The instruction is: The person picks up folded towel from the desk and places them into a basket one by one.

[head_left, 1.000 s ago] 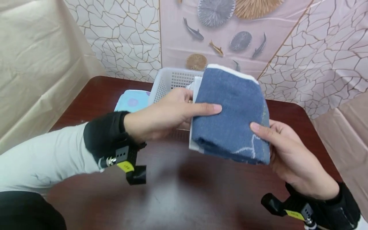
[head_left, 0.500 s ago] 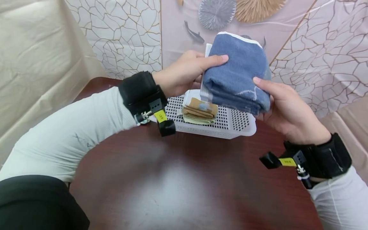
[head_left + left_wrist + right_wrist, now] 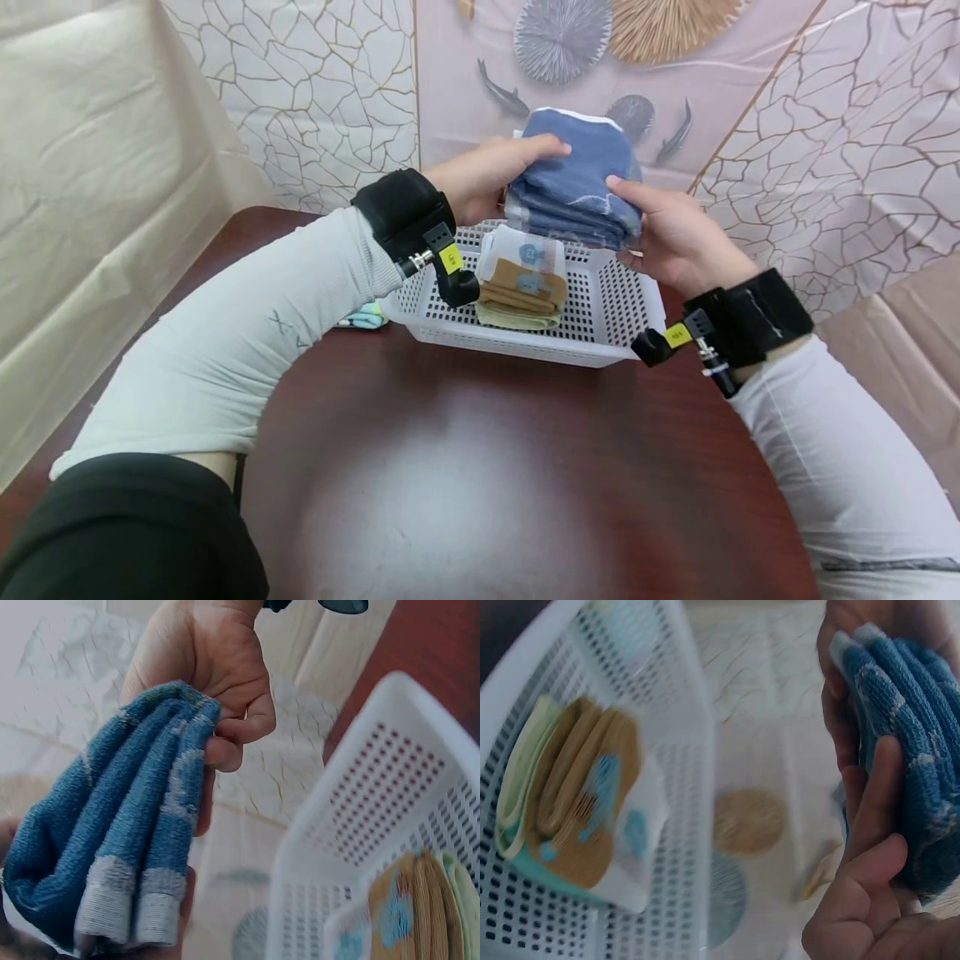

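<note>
A folded blue towel (image 3: 577,171) with a white edge is held up above the far side of the white basket (image 3: 517,340). My left hand (image 3: 480,175) grips its left side, thumb on top and fingers underneath. On the opposite side my right hand (image 3: 678,229) pinches it the same way. The folded layers of the blue towel (image 3: 142,817) show side by side in the left wrist view. Inside the basket lies a stack of folded towels: a brown one (image 3: 517,287) with a blue patch, a pale green one (image 3: 517,317) below, and white cloth behind.
To the left of the basket, a light blue cloth (image 3: 363,317) lies on the dark red-brown table (image 3: 450,467), partly hidden by my left arm. A patterned backdrop (image 3: 315,100) stands behind the table, and a beige cloth (image 3: 112,167) hangs at the left.
Both hands lifted the blue towel up and away, then shifted it left and slightly lower over the basket's far side. The basket and the stack inside have come into view.
</note>
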### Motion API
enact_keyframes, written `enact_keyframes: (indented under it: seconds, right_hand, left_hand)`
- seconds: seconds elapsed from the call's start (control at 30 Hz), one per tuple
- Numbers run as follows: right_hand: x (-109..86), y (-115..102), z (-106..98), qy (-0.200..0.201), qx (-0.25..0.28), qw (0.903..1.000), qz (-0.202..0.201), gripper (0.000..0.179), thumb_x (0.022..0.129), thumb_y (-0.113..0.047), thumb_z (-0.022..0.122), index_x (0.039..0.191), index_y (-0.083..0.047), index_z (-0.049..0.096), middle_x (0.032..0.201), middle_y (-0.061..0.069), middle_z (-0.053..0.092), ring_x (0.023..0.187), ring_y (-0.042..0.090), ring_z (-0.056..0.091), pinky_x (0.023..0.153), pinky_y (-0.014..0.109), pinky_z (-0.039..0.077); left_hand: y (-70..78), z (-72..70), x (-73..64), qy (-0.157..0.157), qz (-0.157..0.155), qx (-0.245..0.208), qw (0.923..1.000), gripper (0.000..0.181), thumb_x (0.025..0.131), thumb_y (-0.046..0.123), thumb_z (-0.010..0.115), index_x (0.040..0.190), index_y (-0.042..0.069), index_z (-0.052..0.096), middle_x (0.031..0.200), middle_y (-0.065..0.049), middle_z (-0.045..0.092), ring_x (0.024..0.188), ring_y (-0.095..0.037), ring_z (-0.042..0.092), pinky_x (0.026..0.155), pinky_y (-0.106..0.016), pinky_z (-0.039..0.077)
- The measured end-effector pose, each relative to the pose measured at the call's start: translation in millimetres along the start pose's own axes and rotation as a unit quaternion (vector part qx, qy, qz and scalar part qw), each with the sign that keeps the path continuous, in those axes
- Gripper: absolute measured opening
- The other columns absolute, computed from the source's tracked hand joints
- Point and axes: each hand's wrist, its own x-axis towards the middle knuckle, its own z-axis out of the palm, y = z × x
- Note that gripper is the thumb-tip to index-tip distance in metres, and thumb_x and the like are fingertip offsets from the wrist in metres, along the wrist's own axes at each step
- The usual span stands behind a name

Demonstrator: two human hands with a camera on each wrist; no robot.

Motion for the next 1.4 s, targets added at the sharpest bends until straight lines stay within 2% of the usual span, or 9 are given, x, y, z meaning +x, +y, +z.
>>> enact_keyframes:
  seconds: [0.23, 0.47, 0.6, 0.77, 0.87, 0.97, 1.07, 1.2, 1.4]
  right_hand:
    - [36.9, 13.2, -1.2, 0.034, -0.052, 0.9974, 0.034, 0.036, 0.083, -0.031, 0.068, 0.105, -0.011, 0.047, 0.072, -0.002, 0.062, 0.067, 0.01, 0.055, 0.058, 0.024, 0.042]
    - [61.8, 31.0, -9.8, 0.039, -0.116, 0.9893, 0.08, 0.03, 0.088, -0.037, 0.06, 0.103, -0.015, 0.045, 0.075, -0.002, 0.06, 0.074, 0.011, 0.055, 0.065, 0.024, 0.043]
    - [69.6, 40.5, -15.0, 0.018, -0.155, 0.9826, 0.1, 0.041, 0.09, -0.039, 0.056, 0.12, -0.014, 0.042, 0.097, 0.002, 0.055, 0.088, 0.014, 0.052, 0.073, 0.025, 0.044]
    - [72.1, 46.1, -18.6, -0.015, -0.204, 0.9712, 0.122, 0.066, 0.095, -0.038, 0.048, 0.146, -0.013, 0.015, 0.138, 0.018, 0.031, 0.113, 0.023, 0.043, 0.093, 0.03, 0.039]
    - [70.1, 45.2, -24.6, -0.027, -0.219, 0.9681, 0.119, 0.066, 0.096, -0.036, 0.045, 0.148, -0.013, 0.011, 0.144, 0.022, 0.023, 0.12, 0.028, 0.038, 0.098, 0.033, 0.035]
    - [65.2, 42.8, -31.5, -0.036, -0.245, 0.9629, 0.107, 0.061, 0.098, -0.034, 0.043, 0.147, -0.014, 0.015, 0.141, 0.022, 0.031, 0.119, 0.029, 0.041, 0.096, 0.034, 0.035]
    - [58.1, 40.1, -37.8, -0.031, -0.312, 0.9461, 0.08, 0.059, 0.098, -0.036, 0.043, 0.146, -0.01, 0.018, 0.137, 0.022, 0.037, 0.11, 0.027, 0.049, 0.093, 0.037, 0.038]
    - [39.2, 35.4, -43.8, -0.018, -0.411, 0.9115, 0.013, 0.06, 0.097, -0.039, 0.043, 0.142, -0.003, 0.026, 0.13, 0.022, 0.043, 0.105, 0.028, 0.05, 0.094, 0.045, 0.038]
    - [-3.4, 40.7, -54.9, 0.014, -0.485, 0.8613, -0.151, 0.045, 0.096, -0.035, 0.047, 0.122, 0.002, 0.05, 0.116, 0.021, 0.054, 0.105, 0.028, 0.048, 0.089, 0.048, 0.039]
  left_hand:
    - [-22.9, -10.7, 34.8, 0.049, -0.029, 0.007, 0.9983, 0.038, 0.087, 0.013, 0.058, 0.121, 0.004, 0.045, 0.1, -0.009, 0.058, 0.085, -0.019, 0.059, 0.071, -0.032, 0.052]
    - [-44.0, -12.7, 54.7, 0.07, -0.064, 0.045, 0.9945, 0.048, 0.088, 0.015, 0.057, 0.13, 0.003, 0.037, 0.119, -0.011, 0.051, 0.095, -0.021, 0.054, 0.082, -0.036, 0.048]
    - [-54.0, -14.6, 61.2, 0.062, -0.092, 0.068, 0.9915, 0.056, 0.09, 0.018, 0.055, 0.137, 0.006, 0.028, 0.127, -0.012, 0.045, 0.103, -0.022, 0.05, 0.089, -0.041, 0.044]
    - [-66.5, -19.8, 66.1, 0.059, -0.115, 0.109, 0.9856, 0.061, 0.092, 0.023, 0.051, 0.143, 0.01, 0.02, 0.138, -0.012, 0.032, 0.114, -0.025, 0.04, 0.092, -0.048, 0.041]
    - [-71.3, -23.3, 67.8, 0.051, -0.117, 0.127, 0.9838, 0.061, 0.094, 0.024, 0.049, 0.145, 0.012, 0.017, 0.144, -0.011, 0.024, 0.12, -0.029, 0.034, 0.093, -0.049, 0.04]
    - [-72.1, -26.4, 65.4, 0.044, -0.127, 0.138, 0.9813, 0.061, 0.095, 0.025, 0.047, 0.146, 0.014, 0.015, 0.147, -0.011, 0.018, 0.124, -0.031, 0.029, 0.096, -0.048, 0.037]
    - [-67.3, -28.7, 58.7, 0.038, -0.133, 0.169, 0.9758, 0.058, 0.096, 0.027, 0.045, 0.146, 0.015, 0.018, 0.15, -0.01, 0.015, 0.129, -0.031, 0.023, 0.1, -0.05, 0.031]
    - [-56.0, -35.2, 39.5, 0.041, -0.104, 0.214, 0.9705, 0.059, 0.096, 0.033, 0.046, 0.146, 0.013, 0.021, 0.152, -0.007, 0.01, 0.132, -0.031, 0.016, 0.106, -0.051, 0.021]
    - [-46.8, -58.0, -19.2, 0.107, -0.017, 0.173, 0.9789, 0.083, 0.091, 0.031, 0.055, 0.147, 0.013, -0.004, 0.15, -0.009, 0.014, 0.13, -0.023, 0.024, 0.107, -0.053, 0.017]
